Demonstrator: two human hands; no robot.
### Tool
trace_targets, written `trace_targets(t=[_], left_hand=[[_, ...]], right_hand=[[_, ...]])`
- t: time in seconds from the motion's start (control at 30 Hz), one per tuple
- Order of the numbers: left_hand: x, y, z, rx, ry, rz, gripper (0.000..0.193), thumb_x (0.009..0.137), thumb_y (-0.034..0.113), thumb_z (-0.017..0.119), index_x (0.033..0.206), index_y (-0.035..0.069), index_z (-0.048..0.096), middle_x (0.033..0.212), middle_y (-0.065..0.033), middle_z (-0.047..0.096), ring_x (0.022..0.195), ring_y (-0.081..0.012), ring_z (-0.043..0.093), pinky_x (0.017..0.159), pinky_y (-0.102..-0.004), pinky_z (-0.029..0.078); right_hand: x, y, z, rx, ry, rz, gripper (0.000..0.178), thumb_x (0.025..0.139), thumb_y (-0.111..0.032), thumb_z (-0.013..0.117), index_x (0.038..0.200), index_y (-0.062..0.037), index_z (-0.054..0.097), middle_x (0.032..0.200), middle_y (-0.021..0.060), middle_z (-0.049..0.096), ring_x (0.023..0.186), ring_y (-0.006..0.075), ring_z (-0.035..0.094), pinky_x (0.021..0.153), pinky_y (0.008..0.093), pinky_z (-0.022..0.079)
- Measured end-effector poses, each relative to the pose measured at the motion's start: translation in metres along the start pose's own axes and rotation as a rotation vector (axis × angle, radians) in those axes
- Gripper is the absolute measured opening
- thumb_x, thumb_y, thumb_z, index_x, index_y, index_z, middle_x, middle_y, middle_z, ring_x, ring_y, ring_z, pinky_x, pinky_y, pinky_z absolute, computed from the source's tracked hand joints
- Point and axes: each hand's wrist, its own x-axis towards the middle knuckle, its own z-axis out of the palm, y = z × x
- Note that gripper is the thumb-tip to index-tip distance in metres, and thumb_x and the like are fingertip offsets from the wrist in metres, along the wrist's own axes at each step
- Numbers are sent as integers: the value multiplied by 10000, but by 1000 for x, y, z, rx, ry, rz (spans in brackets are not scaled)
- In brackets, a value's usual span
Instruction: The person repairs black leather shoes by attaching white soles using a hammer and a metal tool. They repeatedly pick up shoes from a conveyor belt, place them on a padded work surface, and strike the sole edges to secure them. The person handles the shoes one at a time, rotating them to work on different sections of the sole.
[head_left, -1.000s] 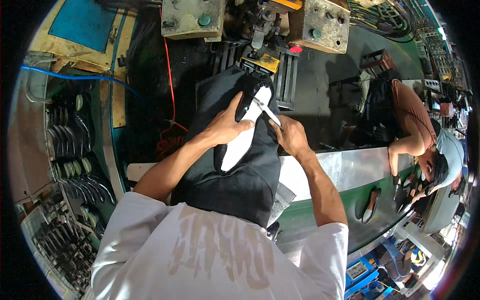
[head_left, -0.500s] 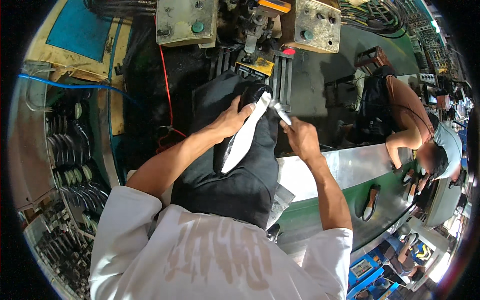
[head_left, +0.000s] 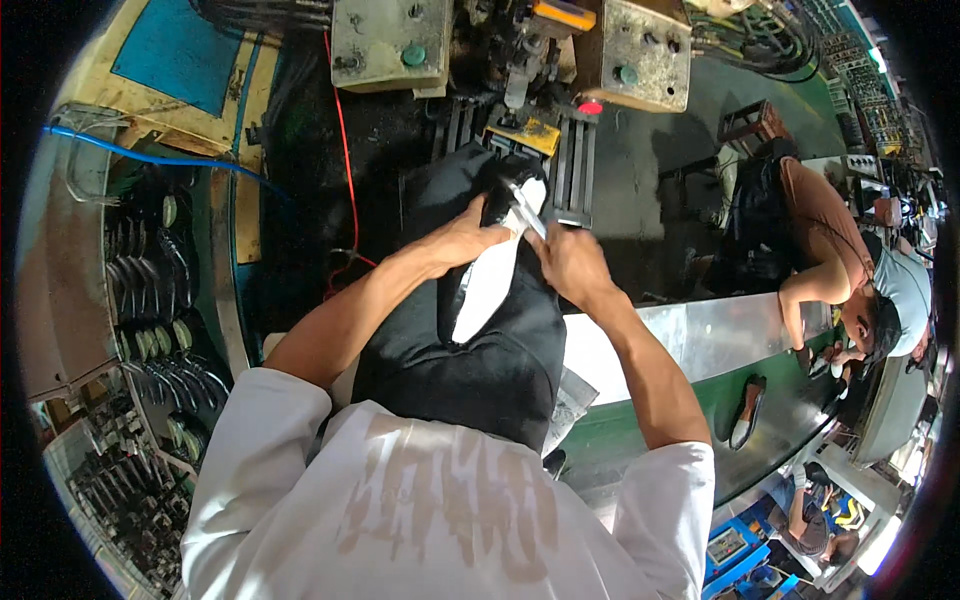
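Overall slender black shoe (head_left: 492,268), white sole (head_left: 487,290) facing up.

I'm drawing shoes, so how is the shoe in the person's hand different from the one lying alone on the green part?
The held shoe shows its white underside, but the lone shoe shows its brown inside. The left hand grips the held shoe; no hand touches the lone shoe. Both have black on them.

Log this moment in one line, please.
left hand: gripping shoe | right hand: holding tool at shoe's far end | shoe: white side up, on lap | tool contact: unclear, blurred
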Motion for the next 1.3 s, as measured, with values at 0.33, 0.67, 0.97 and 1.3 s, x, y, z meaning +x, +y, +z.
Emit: trace_targets(t=[0.33, 0.67, 0.97, 1.3], left_hand=[[-17, -45, 17, -72, 124, 125, 1182, 933, 351, 798, 1682, -42, -28, 1676, -350, 275, 1502, -391, 429, 1247, -460, 339], [-34, -52, 21, -134, 166, 140, 1074, 990, 332, 755, 1704, 27, 13, 1699, -316, 254, 1556, -358, 356, 1284, -444, 278], [-22, -66, 21, -177, 188, 145, 1102, 963, 239, 796, 1705, 42, 5, 1589, -331, 434, 1449, -337, 508, 1243, -443, 354], [-31, -65, 9, -570, 86, 138, 1046, 961, 205, 781, 1723, 106, 70, 1456, -198, 604, 1276, -305, 623, 1183, -452, 419]], right_hand=[[5, 16, 3, 3, -80, 165, 332, 1042, -294, 626, 1145, 15, 690, 905, 290, 744, 863, 440, 754, 748, 516, 589], [50, 26, -5, -292, -68, 172, 236, 918, -150, 602, 1104, -5, 623, 942, 303, 741, 879, 468, 750, 799, 564, 601], [58, 28, 12, -248, -99, 159, 225, 971, -175, 531, 1138, -29, 571, 919, 243, 746, 850, 462, 751, 771, 564, 605], [37, 5, -4, -134, 36, 95, 269, 859, -111, 722, 1088, 8, 649, 956, 286, 746, 932, 442, 761, 810, 532, 606]])
